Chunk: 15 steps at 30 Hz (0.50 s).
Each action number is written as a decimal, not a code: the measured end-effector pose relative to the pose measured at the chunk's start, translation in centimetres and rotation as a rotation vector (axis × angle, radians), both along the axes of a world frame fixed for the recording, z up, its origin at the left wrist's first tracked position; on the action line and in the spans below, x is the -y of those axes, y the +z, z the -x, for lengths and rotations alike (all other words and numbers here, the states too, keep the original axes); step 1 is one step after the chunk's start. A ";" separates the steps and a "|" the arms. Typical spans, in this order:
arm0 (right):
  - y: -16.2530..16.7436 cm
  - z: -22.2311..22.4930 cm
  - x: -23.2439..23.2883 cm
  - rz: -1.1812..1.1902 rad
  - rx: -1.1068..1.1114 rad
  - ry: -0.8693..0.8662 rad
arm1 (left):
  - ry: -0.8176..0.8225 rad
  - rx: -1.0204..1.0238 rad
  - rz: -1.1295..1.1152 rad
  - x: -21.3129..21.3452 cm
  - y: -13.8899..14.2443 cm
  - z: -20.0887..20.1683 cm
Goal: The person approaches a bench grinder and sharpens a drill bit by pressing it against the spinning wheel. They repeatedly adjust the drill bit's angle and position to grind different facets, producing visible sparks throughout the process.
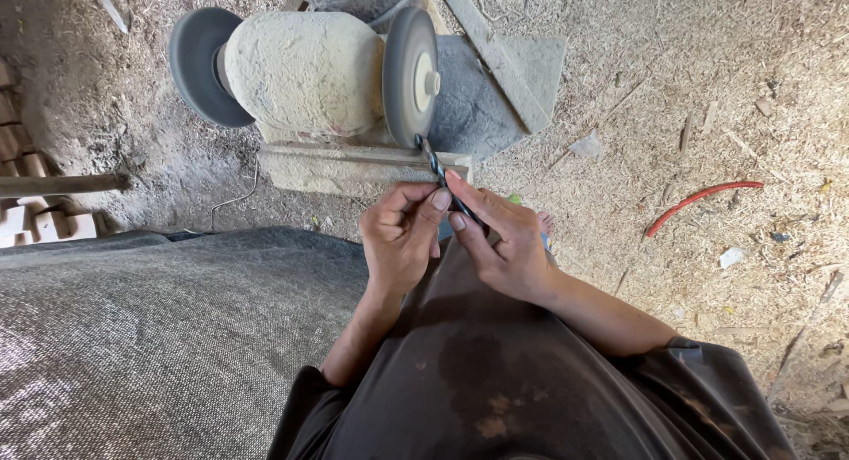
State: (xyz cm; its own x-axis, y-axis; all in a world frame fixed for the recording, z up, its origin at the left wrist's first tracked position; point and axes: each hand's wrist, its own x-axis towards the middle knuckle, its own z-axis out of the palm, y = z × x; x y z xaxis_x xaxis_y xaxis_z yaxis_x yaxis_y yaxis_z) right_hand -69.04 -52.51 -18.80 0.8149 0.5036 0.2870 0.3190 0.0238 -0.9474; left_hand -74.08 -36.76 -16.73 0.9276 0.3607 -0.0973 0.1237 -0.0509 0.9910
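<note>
The person is crouched over a bench grinder (305, 75) caked in pale dust, with both hands brought together just in front of it. The left hand (400, 239) and the right hand (500, 239) share 1 thing: a dark twist drill bit (435, 166), pinched between the fingertips of both hands, fingers pressed close around its shank. The bit slants up and away from the hands, and its tip touches the lower rim of the right grinding wheel (409, 75) (whether the wheel is spinning, I cannot tell). The left grinding wheel (199, 66) stands well apart on the other side of the motor housing.

The grinder sits on a dusty concrete block (354, 168) on a floor covered in sawdust (690, 97). A curved red tube (699, 199) lies on the sawdust to the right, well away from the hands. A grey woven cloth (159, 327) fills the lower left, and the person's dark brown garment (495, 380) fills the lower middle. A wooden plank (491, 53) leans behind the grinder.
</note>
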 end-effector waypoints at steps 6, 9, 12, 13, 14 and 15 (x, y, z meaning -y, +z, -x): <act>0.6 -0.6 0.2 0.012 -0.022 0.028 | -0.015 0.014 0.033 -0.2 -0.1 -0.2; 0.6 -0.7 0.2 0.009 -0.030 0.045 | -0.006 -0.002 0.033 -0.2 -0.2 0.0; 0.6 -0.7 0.0 0.008 -0.038 0.052 | -0.013 0.020 0.031 -0.3 -0.2 0.0; 0.6 -0.7 0.0 0.008 -0.038 0.047 | -0.023 0.033 0.035 -0.4 -0.2 -0.1; 0.6 -0.8 0.0 0.013 -0.037 0.046 | -0.024 0.031 0.039 -0.4 -0.2 -0.1; 0.6 -0.8 0.0 0.017 -0.035 0.046 | -0.024 0.029 0.041 -0.4 -0.2 -0.1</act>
State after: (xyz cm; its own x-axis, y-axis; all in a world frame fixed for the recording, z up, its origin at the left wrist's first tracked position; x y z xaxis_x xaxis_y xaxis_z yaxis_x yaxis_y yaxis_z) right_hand -68.20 -52.53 -18.21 0.7999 0.5457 0.2497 0.2847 0.0212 -0.9584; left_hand -73.93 -36.38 -16.94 0.9387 0.3343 -0.0845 0.0943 -0.0132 0.9955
